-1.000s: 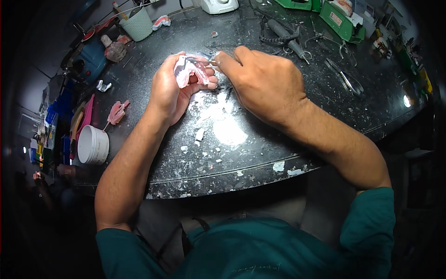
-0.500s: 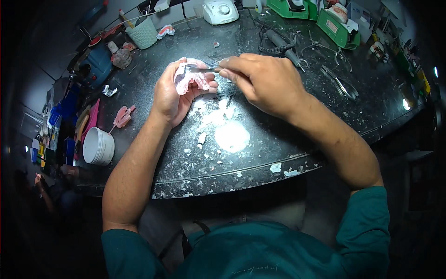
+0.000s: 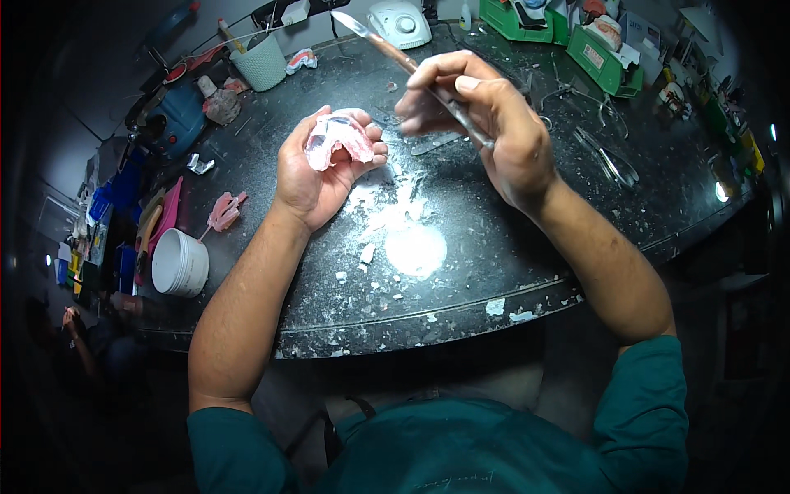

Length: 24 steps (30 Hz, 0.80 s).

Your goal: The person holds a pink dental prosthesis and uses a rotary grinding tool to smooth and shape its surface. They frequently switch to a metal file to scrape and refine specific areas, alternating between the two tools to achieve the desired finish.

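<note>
My left hand (image 3: 306,191) is closed around a horseshoe-shaped pink and white dental piece (image 3: 331,138), probably a denture base, with whitish patches on it. Its open side faces me and the fingertips show along its right edge. Up and to the right, my right hand (image 3: 517,132) grips a wax knife (image 3: 398,56) with a pale metal blade and a brown handle. The blade points to the upper left, apart from the piece. Some of the right fingers are blurred. On the bench between the hands lies a flat metal blade (image 3: 436,146), partly in shadow.
White crumbs and a bright light spot (image 3: 415,251) mark the dark bench (image 3: 477,239). A white tub (image 3: 181,263) and a pink branching piece (image 3: 224,212) are at left. Pliers (image 3: 607,156) lie right; green bins (image 3: 605,62) and a white control box (image 3: 399,25) stand behind.
My right hand has lifted the wax knife off the dental piece and drawn right, turning the blade to the upper left. My left hand keeps its hold nearly in place.
</note>
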Available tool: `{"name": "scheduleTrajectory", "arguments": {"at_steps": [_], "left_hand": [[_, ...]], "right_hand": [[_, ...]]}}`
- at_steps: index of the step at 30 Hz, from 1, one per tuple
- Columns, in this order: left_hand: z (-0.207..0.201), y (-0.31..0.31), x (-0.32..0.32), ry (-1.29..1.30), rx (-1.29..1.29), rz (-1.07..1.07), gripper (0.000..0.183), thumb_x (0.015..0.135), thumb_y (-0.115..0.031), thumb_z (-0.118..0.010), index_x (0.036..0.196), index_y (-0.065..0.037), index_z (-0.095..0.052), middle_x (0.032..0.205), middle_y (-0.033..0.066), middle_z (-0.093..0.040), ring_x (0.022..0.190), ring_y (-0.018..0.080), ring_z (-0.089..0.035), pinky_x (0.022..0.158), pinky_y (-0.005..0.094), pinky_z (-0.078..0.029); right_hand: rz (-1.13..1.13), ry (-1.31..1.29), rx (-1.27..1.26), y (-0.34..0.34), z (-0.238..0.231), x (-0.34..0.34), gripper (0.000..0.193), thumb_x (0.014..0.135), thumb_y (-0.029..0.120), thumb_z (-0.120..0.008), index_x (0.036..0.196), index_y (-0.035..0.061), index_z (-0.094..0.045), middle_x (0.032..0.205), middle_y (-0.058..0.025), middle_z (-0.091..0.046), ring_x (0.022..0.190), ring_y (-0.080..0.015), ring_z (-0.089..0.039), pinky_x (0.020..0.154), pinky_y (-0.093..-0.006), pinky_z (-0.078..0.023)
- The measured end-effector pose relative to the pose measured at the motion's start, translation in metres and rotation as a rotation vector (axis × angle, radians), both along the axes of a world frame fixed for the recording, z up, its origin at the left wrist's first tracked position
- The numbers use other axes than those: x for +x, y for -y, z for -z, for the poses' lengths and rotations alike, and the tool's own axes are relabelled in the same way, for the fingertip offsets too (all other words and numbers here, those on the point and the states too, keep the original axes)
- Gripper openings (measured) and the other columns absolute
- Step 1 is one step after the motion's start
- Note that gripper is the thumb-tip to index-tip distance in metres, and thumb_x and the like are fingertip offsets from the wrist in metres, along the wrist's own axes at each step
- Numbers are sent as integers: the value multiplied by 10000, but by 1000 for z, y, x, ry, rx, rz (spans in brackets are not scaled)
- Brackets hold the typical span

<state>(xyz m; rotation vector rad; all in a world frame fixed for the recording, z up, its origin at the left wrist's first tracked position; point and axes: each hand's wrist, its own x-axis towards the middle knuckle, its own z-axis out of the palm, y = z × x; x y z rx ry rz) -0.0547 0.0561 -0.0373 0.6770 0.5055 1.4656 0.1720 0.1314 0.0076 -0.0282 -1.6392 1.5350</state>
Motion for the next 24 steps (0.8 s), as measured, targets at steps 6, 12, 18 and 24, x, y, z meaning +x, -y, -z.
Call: {"name": "scheduleTrajectory", "arguments": {"at_steps": [6,12,18,24], "left_hand": [[-5,5,10,29,-22,-166,449,1049,-292,-372,1194,94,-550,1041,215,-614,1008,319,-629,977,470,-529],[-7,2,6,83,-63,-70,450,1069,-288,-373,1249,92,-534,1019,170,-599,992,275,-604,1060,515,-454],[14,-3,-15,200,52,108,425,1010,-231,-433,1282,87,-508,1150,223,-599,1107,319,-583,1046,460,-451],[-7,-3,0,55,-139,96,492,1024,-314,-433,1196,119,-590,1195,265,-638,1064,327,-649,995,422,-513]], "right_hand": [[322,542,454,13,-1,1,266,1014,290,-609,996,51,-495,711,-112,-616,677,-252,-665,592,-381,-497],[476,644,901,1,4,9,215,1029,243,-507,1143,80,-586,896,-147,-674,830,-400,-674,727,-500,-558],[413,703,926,7,10,12,263,971,170,-543,1209,74,-603,990,-158,-664,886,-377,-680,772,-486,-569],[359,707,905,13,19,8,366,951,172,-584,1314,156,-625,995,-159,-699,914,-360,-687,796,-472,-569]]}}
